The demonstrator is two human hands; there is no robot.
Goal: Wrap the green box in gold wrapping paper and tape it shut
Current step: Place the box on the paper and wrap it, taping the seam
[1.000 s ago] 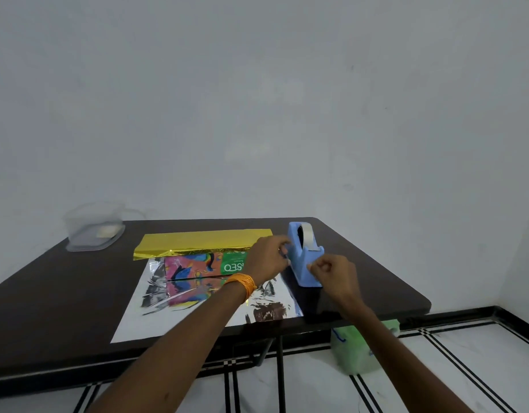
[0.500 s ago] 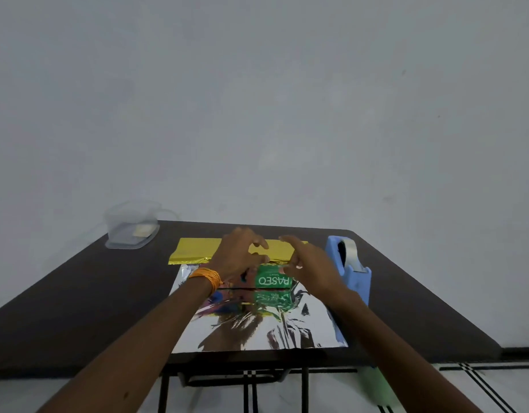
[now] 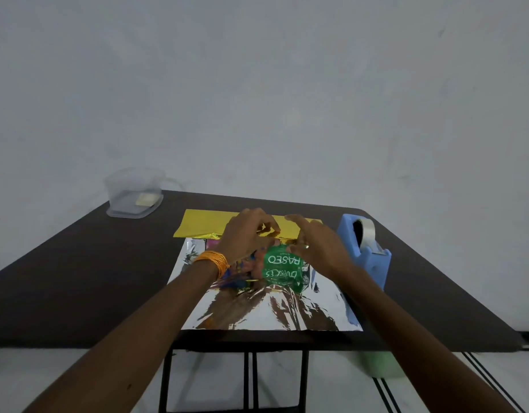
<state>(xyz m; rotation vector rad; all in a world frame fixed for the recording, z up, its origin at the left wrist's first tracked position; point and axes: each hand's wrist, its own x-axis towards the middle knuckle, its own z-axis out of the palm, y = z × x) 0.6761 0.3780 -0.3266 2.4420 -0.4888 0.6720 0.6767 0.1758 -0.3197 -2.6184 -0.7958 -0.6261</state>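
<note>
Box held on the paper, gold flap being met by both hands.

At the near edge of the table [image 3: 78, 278] the paper [image 3: 272, 311] is spread silver side up, and the green box [image 3: 282, 263] is seen lying on its far half, lettering upside down to the camera. Orange bangles [image 3: 212, 260] are worn on the left wrist. The left hand [image 3: 248, 234] is laid over the box's far left part, its fingers curled and, as far as can be judged, pinched on the gold flap of the paper folded along the box's far side. The right hand [image 3: 317, 248] is held with fingers stretched over that flap and the thumb set against the box. A blue dispenser [image 3: 373, 260] is stood just right of the paper. A clear tub [image 3: 132, 192] is placed at the far left corner.
</note>
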